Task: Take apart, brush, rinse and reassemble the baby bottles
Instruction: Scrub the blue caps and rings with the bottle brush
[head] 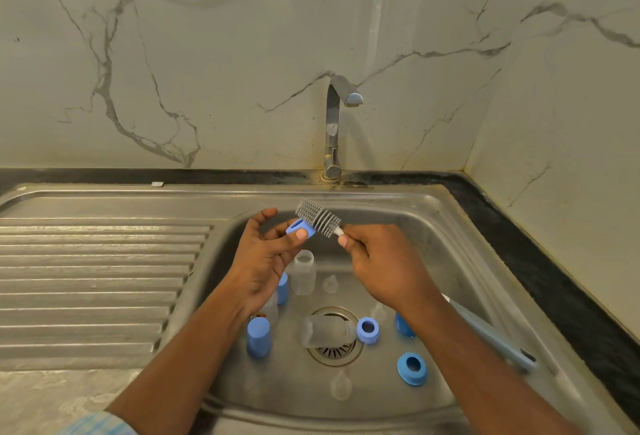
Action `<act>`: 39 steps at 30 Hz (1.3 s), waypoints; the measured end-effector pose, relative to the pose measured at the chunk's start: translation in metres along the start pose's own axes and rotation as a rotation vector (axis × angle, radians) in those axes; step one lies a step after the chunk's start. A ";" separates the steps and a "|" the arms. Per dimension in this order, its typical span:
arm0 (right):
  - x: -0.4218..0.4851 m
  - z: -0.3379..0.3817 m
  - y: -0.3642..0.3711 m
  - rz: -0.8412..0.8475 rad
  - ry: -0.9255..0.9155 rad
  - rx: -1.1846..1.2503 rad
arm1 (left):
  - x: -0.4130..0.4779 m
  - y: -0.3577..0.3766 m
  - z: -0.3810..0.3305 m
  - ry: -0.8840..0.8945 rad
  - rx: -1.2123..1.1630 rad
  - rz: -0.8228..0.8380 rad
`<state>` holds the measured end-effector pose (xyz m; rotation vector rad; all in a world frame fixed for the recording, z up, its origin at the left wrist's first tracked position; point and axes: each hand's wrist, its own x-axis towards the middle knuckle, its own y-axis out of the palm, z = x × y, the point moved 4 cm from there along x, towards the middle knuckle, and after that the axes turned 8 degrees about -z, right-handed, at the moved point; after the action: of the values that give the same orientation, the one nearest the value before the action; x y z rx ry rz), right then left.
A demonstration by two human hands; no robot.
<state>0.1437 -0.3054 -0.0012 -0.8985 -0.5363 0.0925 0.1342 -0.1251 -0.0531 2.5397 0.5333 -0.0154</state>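
Over the sink (433,201), the left hand (266,256) pinches a blue collar ring (298,228) by its rim. The right hand (384,261) curls its fingers (358,244) round the brush (318,217) handle, bristles at the ring. The ring looks light, stiff and probably slippery when wet, so grip its outer edge firmly

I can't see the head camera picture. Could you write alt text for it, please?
Over a steel sink, a person's left hand pinches a blue bottle ring while the right hand holds a grey bottle brush against it. Below in the basin lie clear bottles, blue caps, more rings and clear teats; no water runs from the tap.
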 end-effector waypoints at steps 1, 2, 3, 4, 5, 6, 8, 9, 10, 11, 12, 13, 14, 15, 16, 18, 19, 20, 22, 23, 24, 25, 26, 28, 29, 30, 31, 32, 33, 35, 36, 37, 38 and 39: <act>0.001 -0.001 -0.002 -0.018 0.008 0.005 | -0.001 0.001 0.000 -0.006 -0.015 0.024; 0.002 -0.003 -0.003 -0.030 0.016 0.008 | -0.001 0.002 0.000 -0.003 -0.009 0.049; 0.002 -0.005 -0.004 -0.030 0.025 0.007 | -0.002 0.004 0.001 0.005 0.011 0.068; 0.002 -0.007 -0.005 -0.021 0.034 0.000 | -0.004 0.005 0.001 0.014 0.039 0.082; 0.002 -0.009 -0.005 -0.010 0.040 -0.017 | -0.004 0.006 0.001 0.028 0.078 0.090; 0.002 -0.011 -0.007 -0.004 0.042 -0.042 | -0.005 0.006 0.000 0.059 0.144 0.096; 0.002 -0.012 -0.012 -0.006 0.034 -0.071 | -0.005 0.005 -0.003 0.159 0.330 0.085; 0.002 -0.011 -0.015 0.001 0.022 -0.066 | -0.005 0.004 -0.005 0.210 0.407 0.072; 0.002 -0.009 -0.016 0.020 0.007 -0.058 | -0.005 0.003 -0.007 0.249 0.458 0.058; 0.001 -0.007 -0.016 0.051 -0.009 -0.058 | -0.005 0.001 -0.009 0.276 0.486 0.050; -0.001 -0.004 -0.014 0.085 -0.024 -0.072 | -0.004 0.000 -0.010 0.296 0.502 0.051; -0.002 -0.003 -0.010 0.115 -0.034 -0.098 | -0.005 0.001 -0.011 0.309 0.509 0.059; -0.002 -0.002 -0.006 0.134 -0.037 -0.127 | -0.005 0.002 -0.011 0.313 0.511 0.074; -0.002 -0.004 -0.003 0.139 -0.030 -0.152 | -0.006 0.003 -0.010 0.310 0.506 0.095; 0.001 -0.006 -0.001 0.134 -0.016 -0.169 | -0.007 0.006 -0.008 0.304 0.503 0.118; 0.005 -0.013 0.001 0.108 0.017 -0.180 | -0.011 0.011 -0.002 0.294 0.517 0.158; 0.006 -0.015 0.000 0.102 0.024 -0.177 | -0.013 0.013 0.000 0.295 0.526 0.165; 0.006 -0.015 -0.001 0.104 0.020 -0.166 | -0.012 0.013 0.000 0.298 0.530 0.162; 0.003 -0.010 -0.001 0.138 -0.014 -0.148 | -0.009 0.010 -0.002 0.317 0.517 0.136; 0.001 -0.006 -0.001 0.164 -0.035 -0.150 | -0.007 0.007 -0.005 0.337 0.514 0.115; -0.001 -0.003 0.000 0.181 -0.048 -0.155 | -0.005 0.005 -0.008 0.356 0.522 0.097; -0.001 -0.001 0.001 0.182 -0.049 -0.164 | -0.005 0.004 -0.009 0.372 0.533 0.095; 0.000 -0.002 0.001 0.167 -0.040 -0.171 | -0.005 0.005 -0.010 0.379 0.545 0.104; 0.003 -0.007 0.001 0.126 0.002 -0.173 | -0.008 0.009 -0.006 0.367 0.560 0.137; 0.004 -0.010 0.002 0.113 0.023 -0.172 | -0.009 0.011 -0.003 0.355 0.560 0.151; 0.004 -0.012 0.001 0.104 0.033 -0.174 | -0.010 0.012 -0.001 0.346 0.561 0.159; 0.004 -0.011 0.001 0.098 0.033 -0.179 | -0.010 0.013 -0.001 0.347 0.563 0.160; 0.003 -0.010 0.000 0.104 0.018 -0.181 | -0.009 0.013 -0.002 0.350 0.565 0.150; 0.002 -0.006 0.000 0.127 -0.004 -0.175 | -0.008 0.011 -0.004 0.353 0.563 0.129; -0.002 0.001 0.002 0.188 -0.047 -0.155 | -0.005 0.005 -0.010 0.345 0.530 0.079; -0.003 0.003 0.002 0.202 -0.057 -0.151 | -0.004 0.002 -0.012 0.336 0.508 0.067; -0.003 0.004 0.001 0.199 -0.052 -0.155 | -0.004 0.001 -0.012 0.321 0.487 0.070; -0.002 0.002 0.000 0.181 -0.034 -0.164 | -0.005 0.002 -0.012 0.303 0.469 0.082; 0.000 -0.002 0.000 0.158 -0.008 -0.173 | -0.006 0.004 -0.009 0.283 0.458 0.097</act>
<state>0.1449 -0.3070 -0.0016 -1.1096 -0.4853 0.1957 0.1289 -0.1255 -0.0423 3.0370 0.5639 0.2932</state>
